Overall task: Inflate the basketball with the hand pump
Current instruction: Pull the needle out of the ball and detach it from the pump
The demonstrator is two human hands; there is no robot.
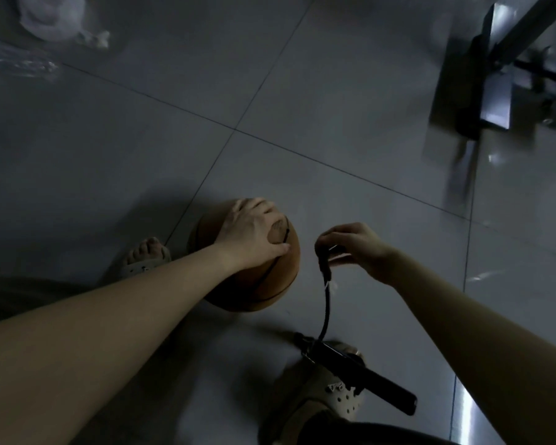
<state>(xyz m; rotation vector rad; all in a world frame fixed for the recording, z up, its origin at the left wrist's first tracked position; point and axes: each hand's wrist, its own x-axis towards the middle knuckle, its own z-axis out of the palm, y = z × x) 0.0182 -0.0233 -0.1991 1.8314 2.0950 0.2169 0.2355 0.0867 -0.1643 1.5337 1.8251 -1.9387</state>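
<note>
Resting L hand (251, 233) on basketball (272, 279), R hand (357, 248) pinching hose (326, 304).

1. An indoor room, dimly lit; whether it is a home or a utility space cannot be told.
2. The ground is a glossy grey tiled floor (334, 101) of large square tiles with thin dark grout lines (161, 101). Bright patches of light are mirrored in it towards the right edge.
3. A crumpled white plastic bag (50, 17) lies on the tiles at the far left corner of the view.
4. A dark metal frame with flat plates and bars (456, 91) stands at the far right corner, too blurred to identify.
5. The person wears pale perforated clogs (341, 393), casual indoor footwear.
6. A brown basketball (270, 281) and a black hand pump (376, 380) are down at floor level, near the clogs.
</note>
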